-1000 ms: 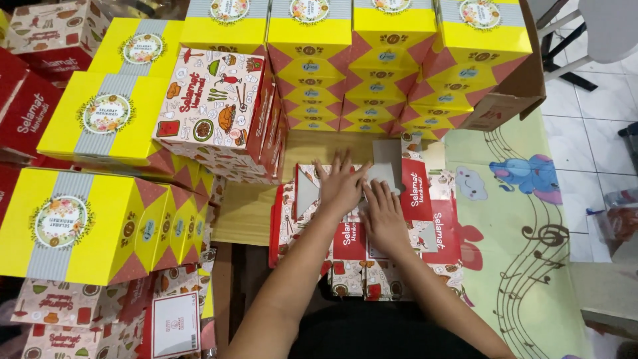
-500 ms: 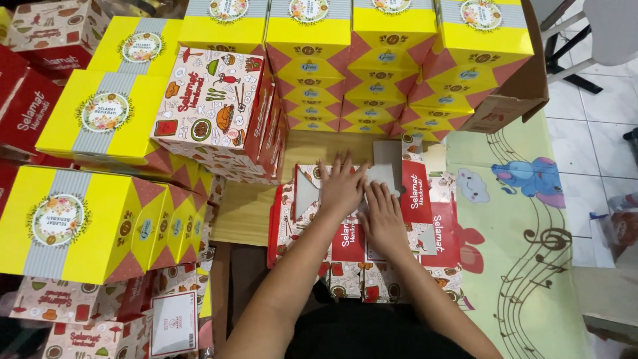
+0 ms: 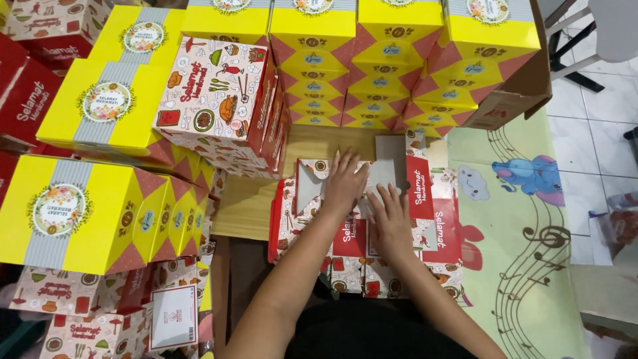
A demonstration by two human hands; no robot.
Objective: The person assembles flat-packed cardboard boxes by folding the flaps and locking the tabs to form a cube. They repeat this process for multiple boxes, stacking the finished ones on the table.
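While both palms press flat, a red-and-white printed flat cardboard box blank [image 3: 359,219] lies unfolded.
Left hand [image 3: 344,183] and right hand [image 3: 391,216] rest side by side, fingers spread, gripping nothing.

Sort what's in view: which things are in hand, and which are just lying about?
In hand: flat red-and-white carton, pressed under left hand and right hand.

Lying about: stacked yellow boxes, folded patterned boxes, play mat.

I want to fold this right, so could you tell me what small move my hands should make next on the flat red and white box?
Probably lift one side panel: both the left hand and right hand press palms-down on the flat box blank, which lies unfolded.
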